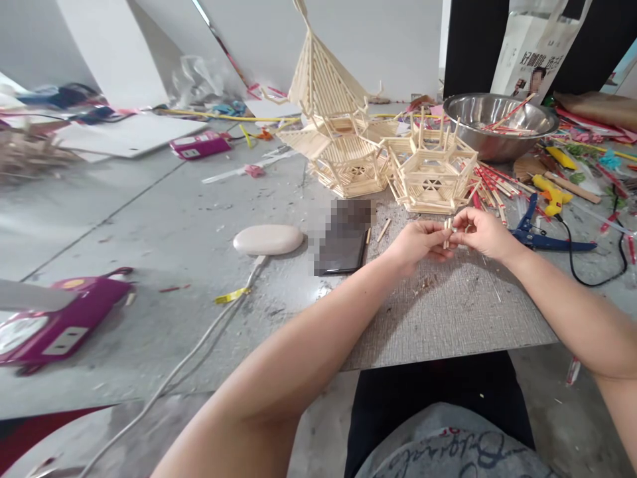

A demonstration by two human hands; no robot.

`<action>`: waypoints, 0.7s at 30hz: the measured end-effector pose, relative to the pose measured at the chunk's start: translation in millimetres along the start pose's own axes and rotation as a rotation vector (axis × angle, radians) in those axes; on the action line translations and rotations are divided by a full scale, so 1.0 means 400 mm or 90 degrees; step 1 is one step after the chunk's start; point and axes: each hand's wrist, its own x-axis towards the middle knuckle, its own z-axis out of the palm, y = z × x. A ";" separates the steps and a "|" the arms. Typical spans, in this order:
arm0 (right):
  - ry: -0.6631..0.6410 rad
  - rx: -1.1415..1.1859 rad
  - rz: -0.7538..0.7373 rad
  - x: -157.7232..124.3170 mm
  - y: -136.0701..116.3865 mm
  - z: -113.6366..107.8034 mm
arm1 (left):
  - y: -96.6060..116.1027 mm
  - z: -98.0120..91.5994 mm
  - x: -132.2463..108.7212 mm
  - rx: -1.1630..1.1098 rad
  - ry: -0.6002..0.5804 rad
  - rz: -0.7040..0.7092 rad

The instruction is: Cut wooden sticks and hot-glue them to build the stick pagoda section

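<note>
Left hand (423,240) and right hand (482,232) are both pinching short, pale, slender wooden sticks (447,234), apparently aligning them, just in front of a cream, polygonal, openwork wooden frame (430,183), the next move likely calling for steady, even pressure

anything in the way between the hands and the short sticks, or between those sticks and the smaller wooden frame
Nothing visible. The left hand pinches the short sticks, the right hand is right at them, and the smaller wooden frame stands just beyond, nothing seen in between.
</note>
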 end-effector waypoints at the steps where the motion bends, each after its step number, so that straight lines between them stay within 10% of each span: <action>1: 0.008 -0.027 -0.028 0.000 0.003 0.000 | 0.001 -0.001 0.000 0.004 -0.006 -0.004; 21: -0.020 -0.380 -0.227 -0.023 -0.013 0.004 | -0.018 -0.007 0.009 -0.015 -0.014 0.052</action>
